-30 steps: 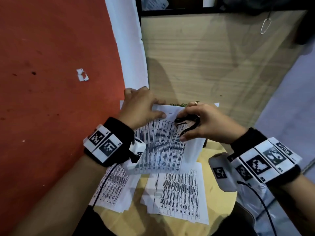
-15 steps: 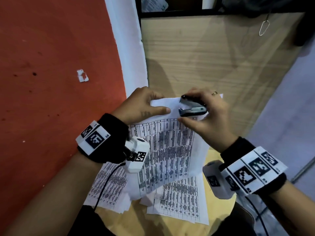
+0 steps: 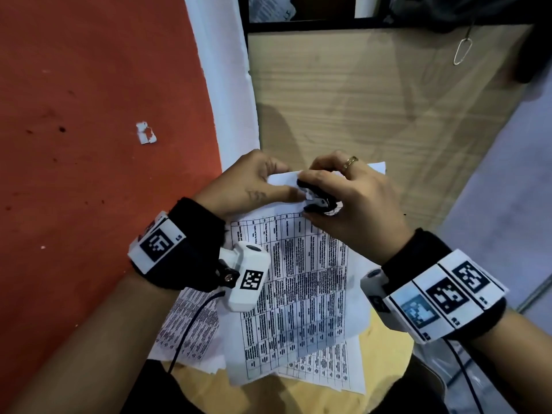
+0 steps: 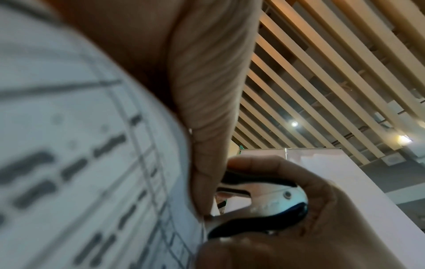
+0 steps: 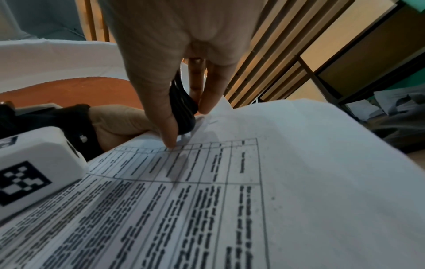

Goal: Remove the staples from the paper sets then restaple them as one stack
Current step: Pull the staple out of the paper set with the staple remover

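Note:
A printed paper set [image 3: 298, 294] is held up off the stool. My left hand [image 3: 257, 186] pinches its top edge, thumb on the front. My right hand [image 3: 343, 201] grips a black staple remover [image 3: 316, 198] between thumb and fingers, its jaws against the top margin of the sheet beside the left thumb. In the left wrist view the staple remover [image 4: 271, 205] shows its metal jaws and rivet touching the edge of the paper set [image 4: 69, 145]. The right wrist view shows the staple remover [image 5: 184, 109] bearing down on the paper set [image 5: 230, 200]. No staple is visible.
Two more printed paper sets lie on the round wooden stool [image 3: 385, 354], one at the left [image 3: 191, 330] and one at the front [image 3: 328, 366]. A wooden cabinet panel [image 3: 358, 100] stands just behind. Red floor [image 3: 89, 115] with a white scrap [image 3: 145, 133] lies left.
Both hands raised the held paper set toward the cabinet. The right hand turned the staple remover and brought its jaws down onto the top margin next to the left thumb.

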A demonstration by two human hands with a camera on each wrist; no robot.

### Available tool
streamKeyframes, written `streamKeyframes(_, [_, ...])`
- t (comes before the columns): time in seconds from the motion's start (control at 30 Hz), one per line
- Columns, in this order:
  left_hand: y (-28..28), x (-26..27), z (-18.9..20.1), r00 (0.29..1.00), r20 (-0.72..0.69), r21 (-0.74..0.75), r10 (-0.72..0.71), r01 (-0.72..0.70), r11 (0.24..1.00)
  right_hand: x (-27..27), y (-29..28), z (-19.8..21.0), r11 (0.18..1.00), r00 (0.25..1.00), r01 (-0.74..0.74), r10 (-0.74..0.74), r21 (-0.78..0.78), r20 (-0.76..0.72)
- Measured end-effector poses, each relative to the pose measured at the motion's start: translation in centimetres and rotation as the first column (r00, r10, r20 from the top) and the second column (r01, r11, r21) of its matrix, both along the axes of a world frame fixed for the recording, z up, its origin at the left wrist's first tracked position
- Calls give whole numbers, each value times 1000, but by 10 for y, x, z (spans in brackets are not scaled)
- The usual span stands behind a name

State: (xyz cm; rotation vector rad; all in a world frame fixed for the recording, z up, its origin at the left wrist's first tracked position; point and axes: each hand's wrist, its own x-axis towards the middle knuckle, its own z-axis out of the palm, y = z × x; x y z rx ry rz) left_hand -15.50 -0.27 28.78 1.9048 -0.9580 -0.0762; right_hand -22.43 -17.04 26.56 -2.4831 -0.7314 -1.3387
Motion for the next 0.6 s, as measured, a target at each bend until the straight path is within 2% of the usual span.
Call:
streamKeyframes(0.37, [-3, 2, -6, 999, 26, -60, 38, -36, 998, 4, 4, 2, 995, 999, 35, -33, -92, 24])
streamKeyframes(0.6, [1, 2, -7, 1000, -24, -55, 10, -11, 998, 11, 4, -1, 992, 999, 39, -42, -123, -16])
